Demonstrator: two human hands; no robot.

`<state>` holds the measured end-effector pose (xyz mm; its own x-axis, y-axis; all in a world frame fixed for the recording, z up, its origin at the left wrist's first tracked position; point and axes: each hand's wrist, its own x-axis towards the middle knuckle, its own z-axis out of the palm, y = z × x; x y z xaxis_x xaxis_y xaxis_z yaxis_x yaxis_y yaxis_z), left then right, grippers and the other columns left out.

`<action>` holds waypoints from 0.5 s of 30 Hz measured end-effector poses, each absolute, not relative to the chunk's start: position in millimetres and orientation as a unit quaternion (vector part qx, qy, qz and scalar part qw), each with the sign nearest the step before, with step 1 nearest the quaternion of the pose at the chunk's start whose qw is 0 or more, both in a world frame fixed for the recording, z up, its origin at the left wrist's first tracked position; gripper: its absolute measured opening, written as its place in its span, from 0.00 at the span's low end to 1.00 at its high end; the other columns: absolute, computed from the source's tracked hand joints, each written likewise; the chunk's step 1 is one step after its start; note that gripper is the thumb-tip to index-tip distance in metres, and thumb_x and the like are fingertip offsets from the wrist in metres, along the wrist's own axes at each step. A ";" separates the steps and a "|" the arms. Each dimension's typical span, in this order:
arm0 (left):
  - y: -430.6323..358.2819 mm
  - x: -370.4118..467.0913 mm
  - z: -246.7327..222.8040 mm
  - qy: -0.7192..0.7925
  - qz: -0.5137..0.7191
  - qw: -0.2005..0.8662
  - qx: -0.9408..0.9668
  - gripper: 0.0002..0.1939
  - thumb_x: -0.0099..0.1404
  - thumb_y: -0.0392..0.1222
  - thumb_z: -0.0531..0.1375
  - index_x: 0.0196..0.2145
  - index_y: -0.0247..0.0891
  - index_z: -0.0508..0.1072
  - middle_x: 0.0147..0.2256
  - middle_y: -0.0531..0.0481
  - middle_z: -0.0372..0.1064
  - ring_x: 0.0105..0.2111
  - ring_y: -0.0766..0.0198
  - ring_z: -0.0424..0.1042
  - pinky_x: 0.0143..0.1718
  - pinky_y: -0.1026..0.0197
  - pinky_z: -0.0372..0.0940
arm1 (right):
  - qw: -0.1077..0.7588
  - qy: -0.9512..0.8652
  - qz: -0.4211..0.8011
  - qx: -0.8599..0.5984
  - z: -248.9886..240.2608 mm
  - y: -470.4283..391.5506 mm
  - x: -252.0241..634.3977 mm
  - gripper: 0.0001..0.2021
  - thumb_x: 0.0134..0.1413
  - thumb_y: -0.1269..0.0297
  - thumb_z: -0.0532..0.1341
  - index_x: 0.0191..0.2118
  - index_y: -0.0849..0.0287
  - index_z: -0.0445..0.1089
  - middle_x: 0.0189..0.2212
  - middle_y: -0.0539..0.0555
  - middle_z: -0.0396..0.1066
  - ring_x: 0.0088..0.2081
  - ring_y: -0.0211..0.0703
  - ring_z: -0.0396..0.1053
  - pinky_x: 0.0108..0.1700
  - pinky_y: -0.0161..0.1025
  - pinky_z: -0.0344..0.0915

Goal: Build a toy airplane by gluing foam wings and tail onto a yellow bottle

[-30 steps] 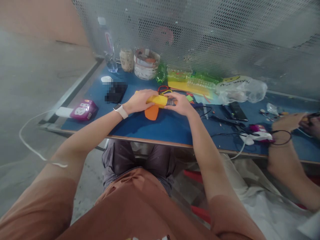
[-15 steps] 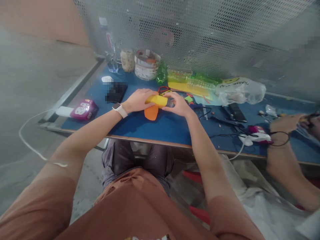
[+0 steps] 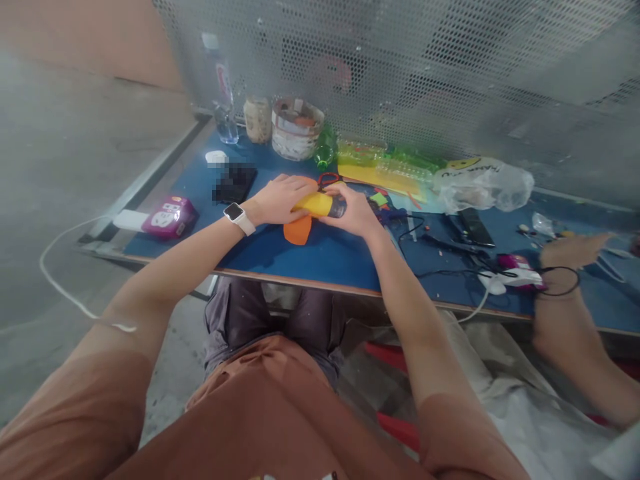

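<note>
A yellow roll-shaped piece (image 3: 314, 204) with a dark, clear-looking right end lies between my hands over the blue table (image 3: 295, 263). My left hand (image 3: 280, 199) is wrapped over its left part. On the right, my right hand (image 3: 353, 210) grips the dark end with bent fingers. An orange piece (image 3: 298, 231) sticks out below the yellow one, and more orange shows above it beside my left fingers. Just behind my right hand are red-handled scissors (image 3: 329, 179). How the orange and yellow pieces join is hidden.
A black phone (image 3: 239, 183) and a purple power socket (image 3: 171, 217) lie left. Behind stand a clear bottle (image 3: 226, 123), a jar (image 3: 258, 120) and a round container (image 3: 297, 133). Right are a plastic bag (image 3: 487, 183), cables and another person's hand (image 3: 573, 257).
The yellow piece has turned slightly, its right end now lower. The lower orange part has shifted slightly left and down. The other person's hand no longer shows the dark item near it.
</note>
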<state>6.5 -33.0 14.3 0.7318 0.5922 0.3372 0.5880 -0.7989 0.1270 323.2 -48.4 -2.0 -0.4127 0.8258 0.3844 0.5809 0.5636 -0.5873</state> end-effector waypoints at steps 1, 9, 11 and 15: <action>-32.6 6.3 13.2 0.314 0.182 0.005 0.932 0.36 0.84 0.49 0.67 0.83 0.37 0.79 0.79 0.27 0.81 0.80 0.28 0.79 0.82 0.30 0.70 | 0.329 -0.822 0.180 -0.429 -1.9 -50.1 320.2 0.43 0.54 0.41 0.90 0.71 0.46 0.82 0.67 0.63 0.91 0.69 0.79 0.88 0.80 0.79 0.79; -24.5 7.1 5.9 0.305 0.185 0.025 0.934 0.35 0.86 0.57 0.64 0.82 0.40 0.79 0.79 0.27 0.81 0.78 0.27 0.80 0.80 0.29 0.70 | 0.321 -0.820 0.188 -0.434 -0.2 -56.8 310.4 0.42 0.59 0.36 0.89 0.72 0.43 0.82 0.68 0.63 0.90 0.71 0.79 0.86 0.79 0.77 0.80; -24.1 6.1 7.4 0.306 0.183 0.025 0.934 0.36 0.85 0.59 0.66 0.82 0.40 0.79 0.80 0.28 0.79 0.77 0.27 0.80 0.79 0.30 0.71 | 0.319 -0.818 0.190 -0.439 -0.2 -56.1 311.5 0.43 0.58 0.34 0.89 0.72 0.43 0.82 0.68 0.63 0.90 0.71 0.79 0.86 0.78 0.77 0.80; -22.6 1.6 11.4 0.319 0.179 0.020 0.931 0.36 0.84 0.59 0.67 0.81 0.41 0.81 0.78 0.28 0.81 0.75 0.27 0.80 0.78 0.31 0.72 | 0.324 -0.812 0.194 -0.444 -3.9 -50.4 314.1 0.44 0.56 0.33 0.89 0.71 0.45 0.83 0.66 0.64 0.90 0.70 0.80 0.87 0.77 0.77 0.81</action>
